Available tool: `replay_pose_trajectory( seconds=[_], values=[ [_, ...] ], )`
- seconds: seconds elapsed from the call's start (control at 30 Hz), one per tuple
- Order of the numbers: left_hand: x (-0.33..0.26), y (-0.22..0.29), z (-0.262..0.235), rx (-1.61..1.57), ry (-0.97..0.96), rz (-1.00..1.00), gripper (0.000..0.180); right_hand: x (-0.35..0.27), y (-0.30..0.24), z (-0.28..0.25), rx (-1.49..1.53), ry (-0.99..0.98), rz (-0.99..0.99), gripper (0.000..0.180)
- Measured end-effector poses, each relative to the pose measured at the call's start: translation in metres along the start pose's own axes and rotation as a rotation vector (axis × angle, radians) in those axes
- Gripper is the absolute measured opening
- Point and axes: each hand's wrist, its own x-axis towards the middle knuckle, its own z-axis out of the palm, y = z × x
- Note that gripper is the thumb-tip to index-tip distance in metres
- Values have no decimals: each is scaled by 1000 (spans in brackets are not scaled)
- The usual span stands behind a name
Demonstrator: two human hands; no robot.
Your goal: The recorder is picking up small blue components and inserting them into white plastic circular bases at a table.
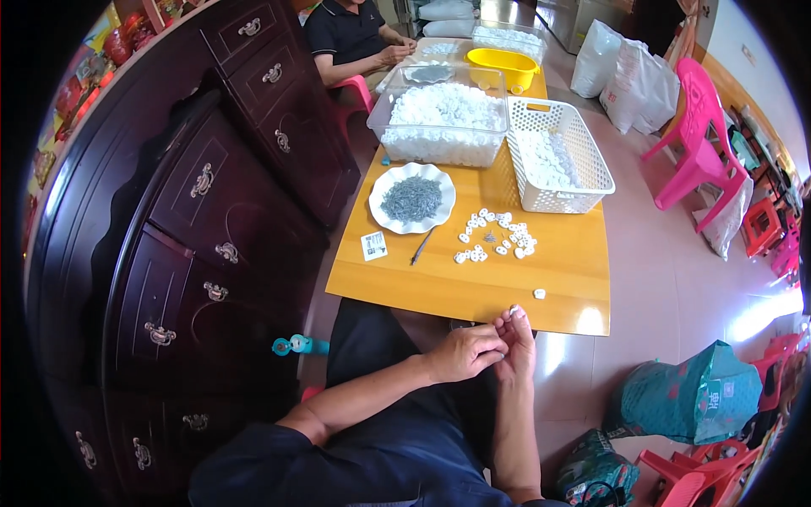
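Just beyond the table's near edge, my hands are together above my lap. My right hand pinches a small white plastic piece between thumb and fingertip. My left hand is closed, its fingertips against the right hand's fingers; whatever it holds is hidden. A single white piece lies on the wooden table close by. Farther in, several white plastic pieces with dark holes surround a little heap of grey pins. A scalloped white plate carries a pile of thin grey nail-like pins.
A clear bin and white basket hold white pieces; a yellow tub stands behind. A dark stick and small card lie by the plate. Another person sits far left. Dark cabinets flank the table; pink chairs stand right.
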Motion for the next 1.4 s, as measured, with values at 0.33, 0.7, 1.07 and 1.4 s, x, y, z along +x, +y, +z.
replay_pose_trajectory(
  seconds=[0.33,0.7,1.07,1.4],
  values=[
    [9,-2,-33,-176,260,-157,11,-3,0,18,-228,-20,-121,7],
    [7,-27,-54,-293,284,-286,17,-9,10,21,-589,-84,-153,10],
    [11,-23,-57,-176,223,-221,20,-6,13,18,-618,-142,-139,11],
    [12,-23,-56,-52,213,-147,20,-6,15,16,-662,-149,-127,12]
  ],
)
